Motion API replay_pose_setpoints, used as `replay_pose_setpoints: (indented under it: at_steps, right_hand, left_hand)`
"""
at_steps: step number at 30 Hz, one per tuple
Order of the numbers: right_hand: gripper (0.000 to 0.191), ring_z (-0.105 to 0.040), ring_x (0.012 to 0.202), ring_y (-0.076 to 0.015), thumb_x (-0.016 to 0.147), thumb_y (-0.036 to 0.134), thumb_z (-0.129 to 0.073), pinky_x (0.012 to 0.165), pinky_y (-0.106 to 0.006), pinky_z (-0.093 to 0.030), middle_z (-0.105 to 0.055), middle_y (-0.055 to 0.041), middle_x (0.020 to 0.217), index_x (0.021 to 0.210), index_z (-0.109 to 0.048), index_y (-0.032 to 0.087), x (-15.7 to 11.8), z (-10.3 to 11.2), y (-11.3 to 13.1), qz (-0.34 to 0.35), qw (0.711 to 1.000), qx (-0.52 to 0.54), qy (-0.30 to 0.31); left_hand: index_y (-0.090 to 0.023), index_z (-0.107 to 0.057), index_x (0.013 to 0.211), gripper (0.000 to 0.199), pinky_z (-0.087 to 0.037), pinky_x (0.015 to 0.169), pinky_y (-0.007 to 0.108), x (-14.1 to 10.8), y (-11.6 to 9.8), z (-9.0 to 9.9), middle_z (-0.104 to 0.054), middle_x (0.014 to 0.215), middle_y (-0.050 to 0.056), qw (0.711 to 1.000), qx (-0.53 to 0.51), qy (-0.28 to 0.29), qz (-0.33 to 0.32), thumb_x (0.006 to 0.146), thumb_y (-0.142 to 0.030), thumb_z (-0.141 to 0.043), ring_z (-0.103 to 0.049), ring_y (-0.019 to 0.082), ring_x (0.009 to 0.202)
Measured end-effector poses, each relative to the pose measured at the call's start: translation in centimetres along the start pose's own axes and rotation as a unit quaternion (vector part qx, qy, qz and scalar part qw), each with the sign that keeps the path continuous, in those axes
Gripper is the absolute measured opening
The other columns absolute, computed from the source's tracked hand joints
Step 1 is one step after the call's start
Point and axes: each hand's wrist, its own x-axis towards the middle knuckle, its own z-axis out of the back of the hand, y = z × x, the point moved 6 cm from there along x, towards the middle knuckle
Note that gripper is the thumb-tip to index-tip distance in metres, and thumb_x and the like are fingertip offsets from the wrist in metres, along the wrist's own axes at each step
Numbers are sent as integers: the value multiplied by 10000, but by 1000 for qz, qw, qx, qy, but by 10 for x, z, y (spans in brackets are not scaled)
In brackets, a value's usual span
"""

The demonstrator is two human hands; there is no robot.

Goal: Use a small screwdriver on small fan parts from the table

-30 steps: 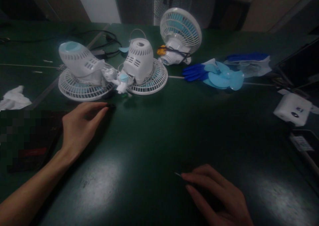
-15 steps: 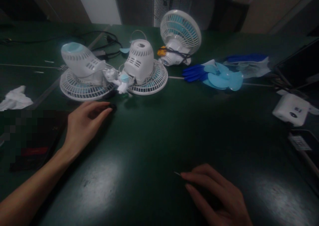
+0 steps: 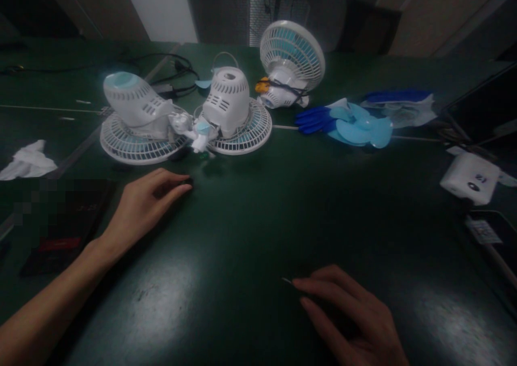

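My left hand [image 3: 147,202] rests over the green table, thumb and fingers pinched on a small black piece [image 3: 188,181], mostly hidden by the fingertips. Just beyond it, a white fan [image 3: 141,113] lies with its grille down. Beside that stands a second white fan [image 3: 230,99], also grille down, with a small white and light-blue figure [image 3: 200,137] in front. At the lower right, my right hand [image 3: 347,307] has its fingers curled. A thin, light-coloured sliver [image 3: 286,280] sticks out at its index fingertip; its kind is unclear.
A third fan [image 3: 293,54] leans at the back. Light-blue fan blades [image 3: 363,126] lie by a blue glove [image 3: 315,119]. On the right are a white box-like device [image 3: 470,177] and a phone [image 3: 495,237]. A crumpled tissue [image 3: 30,160] and a dark case [image 3: 72,220] lie left.
My left hand has shifted slightly right and nearer to me, with the small black piece still at its fingertips. My right hand looks unmoved.
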Motion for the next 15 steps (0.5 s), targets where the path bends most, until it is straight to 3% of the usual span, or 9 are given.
replay_pose_setpoints:
  at_steps: [8,15]
  right_hand:
    - [269,-762,782,-159,960,165,-672,670,-218,-653,-724,-38,955,1208,-726,253,0,0,2,4,1000,2,0]
    - [248,-755,741,-150,961,159,-662,621,-205,-638,-716,-32,923,1182,-729,248,3,0,4,6,1000,2,-3]
  left_hand:
    - [-229,-771,1148,370,-523,935,344,1,2,1,-737,1211,77,999,-30,-2,-19,957,-528,-664,-690,244,1062]
    - [-221,-761,1167,456,-522,691,296,7,17,-3,-778,1022,65,987,-105,45,112,875,-570,-725,-686,205,804]
